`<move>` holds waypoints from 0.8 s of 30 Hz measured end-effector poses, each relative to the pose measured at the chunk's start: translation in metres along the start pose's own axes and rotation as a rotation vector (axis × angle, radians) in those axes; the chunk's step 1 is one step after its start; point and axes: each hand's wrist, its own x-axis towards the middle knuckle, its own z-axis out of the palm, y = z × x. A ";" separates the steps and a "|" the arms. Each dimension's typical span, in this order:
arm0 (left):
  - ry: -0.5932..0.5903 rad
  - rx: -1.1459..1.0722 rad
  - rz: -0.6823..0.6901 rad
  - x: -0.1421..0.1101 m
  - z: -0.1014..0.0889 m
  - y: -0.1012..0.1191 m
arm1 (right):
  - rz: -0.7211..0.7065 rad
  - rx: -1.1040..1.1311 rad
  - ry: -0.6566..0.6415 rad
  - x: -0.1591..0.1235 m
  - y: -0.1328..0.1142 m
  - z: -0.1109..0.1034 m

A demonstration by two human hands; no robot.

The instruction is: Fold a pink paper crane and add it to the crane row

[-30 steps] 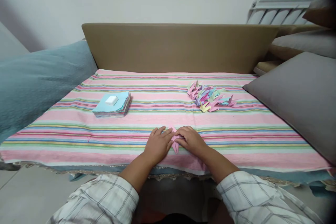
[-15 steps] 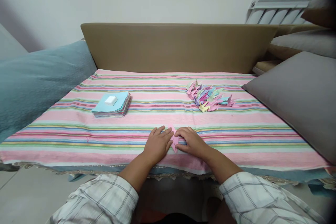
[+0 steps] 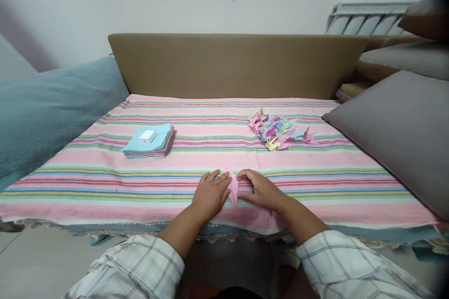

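Note:
A pink folded paper (image 3: 233, 190), long and diamond-shaped with a crease toward its near point, lies on the striped cloth (image 3: 196, 156) close to the front edge. My left hand (image 3: 211, 192) rests flat with fingers stretched, its fingertips on the left side of the paper. At the paper's right edge is my right hand (image 3: 258, 189), thumb and forefinger spread apart. Nothing shows between those fingers. Whether their tips touch the paper's edge is too fine to tell.
Several folded paper cranes (image 3: 277, 131) lie in a heap at the back right. To the left stands a stack of square paper (image 3: 150, 147) with a small white block (image 3: 148, 136) on top. Grey cushions (image 3: 396, 117) border the right side, a blue cushion (image 3: 59, 107) the left.
My right thumb and forefinger have come off the middle of the pink paper and spread wider, moving slightly right. My left hand has stayed on the paper.

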 end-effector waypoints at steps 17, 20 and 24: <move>0.040 0.043 0.030 -0.002 0.001 0.000 | 0.032 -0.166 0.028 0.005 -0.006 0.010; 0.043 0.050 0.034 -0.002 0.002 -0.001 | 0.059 -0.188 0.013 0.006 -0.008 0.012; 0.050 0.056 0.034 -0.002 0.003 -0.001 | 0.089 -0.195 0.012 0.010 -0.007 0.014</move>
